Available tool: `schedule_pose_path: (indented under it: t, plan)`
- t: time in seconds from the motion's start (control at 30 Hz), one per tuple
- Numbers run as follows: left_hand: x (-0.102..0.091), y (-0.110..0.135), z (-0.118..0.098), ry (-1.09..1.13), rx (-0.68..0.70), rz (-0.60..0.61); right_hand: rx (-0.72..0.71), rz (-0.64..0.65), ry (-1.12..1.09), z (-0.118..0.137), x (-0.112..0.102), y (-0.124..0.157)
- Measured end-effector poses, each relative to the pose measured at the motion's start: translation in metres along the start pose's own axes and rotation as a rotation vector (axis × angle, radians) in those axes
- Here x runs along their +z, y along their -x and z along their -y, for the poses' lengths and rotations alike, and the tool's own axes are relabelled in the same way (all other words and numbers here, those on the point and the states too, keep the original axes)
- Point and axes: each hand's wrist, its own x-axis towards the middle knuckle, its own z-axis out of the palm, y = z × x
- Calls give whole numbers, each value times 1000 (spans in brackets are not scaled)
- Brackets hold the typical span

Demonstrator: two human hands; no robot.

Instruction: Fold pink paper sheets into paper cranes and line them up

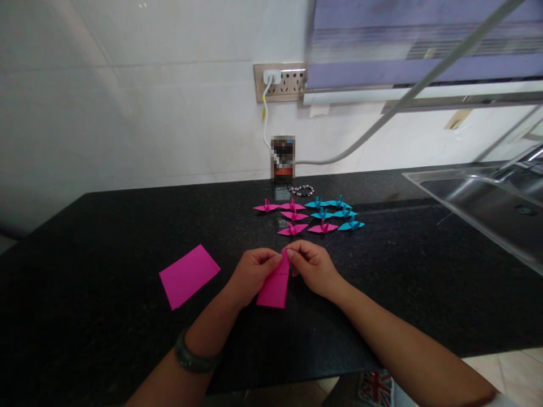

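A folded pink sheet of paper (274, 290) is held between my two hands over the dark counter, with a crease line across it. My left hand (257, 271) pinches its upper left side, thumb on top. At the upper right corner, the thumb and fingers of my right hand (313, 265) grip the same paper. Just beyond my hands stand several pink paper cranes (292, 229) and several blue paper cranes (321, 214), set in rows. To the left of my left hand lies a stack of pink paper (189, 277).
The black counter (106, 243) meets a white tiled wall behind. A pixelated upright device (283, 161) leans there, its cable running to a wall socket (280, 82). A beaded strap (302, 190) lies before it. A metal sink (487, 209) is on the right; a grey tube (407, 102) crosses above.
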Motion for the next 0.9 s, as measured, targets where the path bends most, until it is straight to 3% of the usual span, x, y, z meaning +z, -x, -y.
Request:
schedule_pose_path:
  t: [0.53,0.9]
  plan:
    - [0,2,-2,-1,60,-28,97,25,-339,3,5,-1]
    - [4,4,-3,-355,274,-104,74,-34,-139,0,7,-1]
